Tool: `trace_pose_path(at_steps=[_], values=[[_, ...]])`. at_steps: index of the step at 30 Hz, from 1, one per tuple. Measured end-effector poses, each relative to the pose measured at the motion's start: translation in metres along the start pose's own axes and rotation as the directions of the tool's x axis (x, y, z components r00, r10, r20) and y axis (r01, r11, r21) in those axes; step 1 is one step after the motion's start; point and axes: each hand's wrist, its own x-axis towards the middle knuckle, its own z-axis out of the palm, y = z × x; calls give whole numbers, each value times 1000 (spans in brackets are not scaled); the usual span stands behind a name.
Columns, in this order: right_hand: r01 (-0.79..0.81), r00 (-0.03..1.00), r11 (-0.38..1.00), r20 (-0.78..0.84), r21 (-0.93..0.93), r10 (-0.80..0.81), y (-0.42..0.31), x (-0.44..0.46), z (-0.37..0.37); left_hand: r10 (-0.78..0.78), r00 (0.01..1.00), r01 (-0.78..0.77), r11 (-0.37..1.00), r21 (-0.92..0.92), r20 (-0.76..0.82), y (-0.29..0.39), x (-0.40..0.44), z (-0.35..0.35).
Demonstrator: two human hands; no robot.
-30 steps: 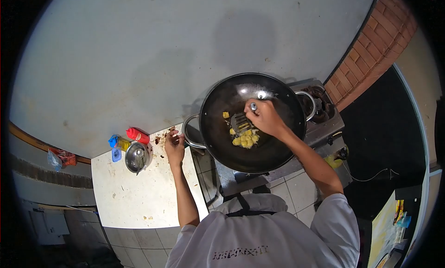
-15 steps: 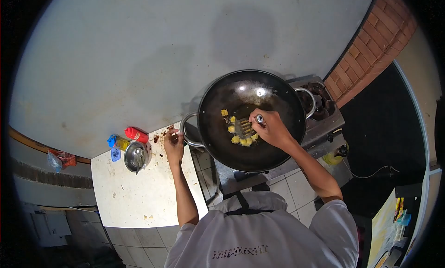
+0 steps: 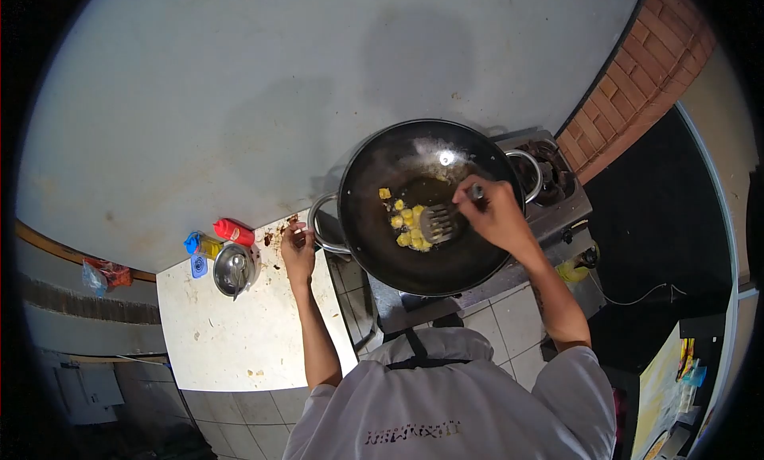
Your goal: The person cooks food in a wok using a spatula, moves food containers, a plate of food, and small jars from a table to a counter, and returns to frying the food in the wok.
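A large black wok (image 3: 469, 261) sits on the metal stove, with several yellow food pieces (image 3: 410, 229) in its middle and a lone piece (image 3: 384, 193) a little apart from them. My right hand (image 3: 493, 209), over the wok's right side, is closed on the handle of a slotted spatula (image 3: 438, 224), whose head lies at the right edge of the food. Beside the wok's left handle (image 3: 318, 225) is my left hand (image 3: 298, 253), with curled fingers; whether it touches the handle or holds anything cannot be made out.
On the white table (image 3: 247, 341) at the left are a metal bowl (image 3: 231, 267) with a spoon, a red bottle (image 3: 234, 231) and a blue-capped bottle (image 3: 203, 245). A second burner (image 3: 549, 173) is right of the wok. The wall rises behind.
My right hand and the spatula have moved to the right across the wok. The food pieces have shifted and more of them show. My left hand has stayed in place.
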Motion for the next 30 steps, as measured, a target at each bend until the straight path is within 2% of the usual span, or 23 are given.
trace_pose_path(at_steps=[1, 3, 4, 6, 9, 11, 14, 17, 19, 22, 26, 28, 30], values=[[-1, 1000, 1000, 0, 0, 1, 2, -1, -8, -1, 1000, 1, 1000, 0, 1, 2, -1, 0], [-140, 990, 984, 11, -114, 142, 7, -3, -21, -48, 999, 47, 999, 10, 11, 7, -3, 0], [-140, 990, 983, 11, -116, 142, 12, -6, -25, -48, 999, 48, 999, 9, 11, 5, -2, 1], [-205, 979, 966, -24, -158, 204, 27, -11, -28, -2, 1000, 2, 1000, 7, -25, 0, -1, 2], [-214, 976, 966, -59, -144, 207, 51, -16, -27, 8, 1000, -7, 999, 51, -26, 9, -4, 4], [-219, 974, 965, -84, -147, 209, 64, -16, -26, -9, 1000, 9, 1000, 18, -2, -1, 1, 1], [-294, 955, 943, -92, -156, 283, 87, -14, -24, -14, 1000, 14, 1000, 6, 2, 7, -2, 4], [-306, 951, 949, -67, -70, 302, 103, -12, -21, 7, 1000, -7, 1000, 16, -16, 5, -2, 4], [-393, 919, 915, 20, 93, 393, 105, -11, -18, 15, 1000, -15, 1000, 10, -15, 0, -1, 3], [-405, 912, 893, 12, 197, 411, 106, -8, -13, -6, 1000, 6, 1000, 30, 7, -1, 0, 0], [-393, 917, 893, 29, 221, 397, 103, 0, -3, -35, 999, 35, 999, 7, 13, -7, 1, 0], [-374, 928, 899, 95, 229, 362, 106, 2, 3, -33, 999, 33, 999, 0, 11, -2, 1, 2], [-386, 922, 884, 105, 264, 371, 108, 4, 7, -19, 1000, 19, 999, 48, -2, 3, -2, 3]])
